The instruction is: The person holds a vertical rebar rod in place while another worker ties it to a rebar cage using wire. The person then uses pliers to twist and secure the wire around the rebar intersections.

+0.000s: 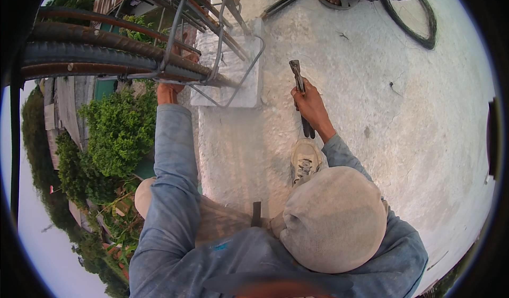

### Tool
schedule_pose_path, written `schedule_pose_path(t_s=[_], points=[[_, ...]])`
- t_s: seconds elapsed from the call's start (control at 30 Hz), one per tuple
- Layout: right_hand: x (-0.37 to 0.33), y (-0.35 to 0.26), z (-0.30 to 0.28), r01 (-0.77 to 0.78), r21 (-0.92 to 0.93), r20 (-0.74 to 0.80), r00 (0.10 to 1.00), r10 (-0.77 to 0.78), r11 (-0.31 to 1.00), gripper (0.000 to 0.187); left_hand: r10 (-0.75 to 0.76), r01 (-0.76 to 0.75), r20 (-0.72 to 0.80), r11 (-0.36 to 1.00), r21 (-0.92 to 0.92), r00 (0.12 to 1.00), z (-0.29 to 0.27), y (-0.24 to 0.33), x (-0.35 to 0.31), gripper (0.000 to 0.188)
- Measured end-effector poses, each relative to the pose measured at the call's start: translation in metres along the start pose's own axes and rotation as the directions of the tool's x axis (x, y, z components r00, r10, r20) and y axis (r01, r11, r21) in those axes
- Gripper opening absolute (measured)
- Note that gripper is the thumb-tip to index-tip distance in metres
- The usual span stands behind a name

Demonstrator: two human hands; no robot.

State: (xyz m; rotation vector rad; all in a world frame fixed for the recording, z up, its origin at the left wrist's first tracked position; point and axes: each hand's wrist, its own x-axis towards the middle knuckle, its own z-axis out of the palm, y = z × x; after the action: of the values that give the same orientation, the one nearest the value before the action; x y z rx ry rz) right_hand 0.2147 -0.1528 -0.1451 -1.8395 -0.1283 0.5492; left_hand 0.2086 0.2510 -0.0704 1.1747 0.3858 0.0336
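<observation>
My right hand (312, 106) is closed round a pair of pincers (298, 75), their metal jaws pointing away from me and dark handles (307, 129) showing below the fist. At the left, my left hand (168, 92) reaches in behind several ribbed steel rebars (106, 57). Its fingers are partly hidden, but they appear wrapped round a bar beside a bent wire stirrup (172, 30). Another stirrup (246, 80) loops round the foot of the bars, over a pale concrete block (249, 94).
Past the slab's left edge there is a drop to trees (116, 131) and roofs. Another person's sandalled foot (333, 0) is at the top, near dark-handled pincers (286, 2) and a coil of wire (424, 27). My shoe (306, 160) rests on the rough concrete (403, 128).
</observation>
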Motion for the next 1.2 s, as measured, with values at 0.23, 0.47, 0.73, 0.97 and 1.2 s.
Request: schedule_pose_path(t_s=[0.23,0.47,0.73,0.97,1.2], points=[[0.004,-0.008,-0.006,-0.1,0.062,0.048,0.994,0.098,0.993,0.017,0.028,-0.029,0.018,0.996,0.084,0.999,-0.008,-0.001,0.004,0.074],[0.007,-0.014,-0.014,-0.181,0.166,0.152,0.976,0.157,0.969,0.018,0.088,-0.088,-0.028,0.996,0.002,0.996,-0.018,-0.01,0.015,0.075],[0.113,-0.082,-0.032,0.402,-0.369,0.233,0.913,-0.335,0.838,0.036,0.05,-0.052,0.054,0.998,0.035,0.997,-0.036,-0.012,0.02,0.072],[0.162,-0.097,-0.009,0.674,-0.517,0.239,0.705,-0.668,0.527,0.045,-0.061,0.073,0.108,0.992,-0.104,0.992,-0.025,-0.006,0.008,0.069],[0.164,-0.105,0.014,0.598,-0.565,0.169,0.758,-0.63,0.568,0.04,0.032,-0.023,0.066,0.991,-0.129,0.997,-0.027,-0.008,0.017,0.066]])
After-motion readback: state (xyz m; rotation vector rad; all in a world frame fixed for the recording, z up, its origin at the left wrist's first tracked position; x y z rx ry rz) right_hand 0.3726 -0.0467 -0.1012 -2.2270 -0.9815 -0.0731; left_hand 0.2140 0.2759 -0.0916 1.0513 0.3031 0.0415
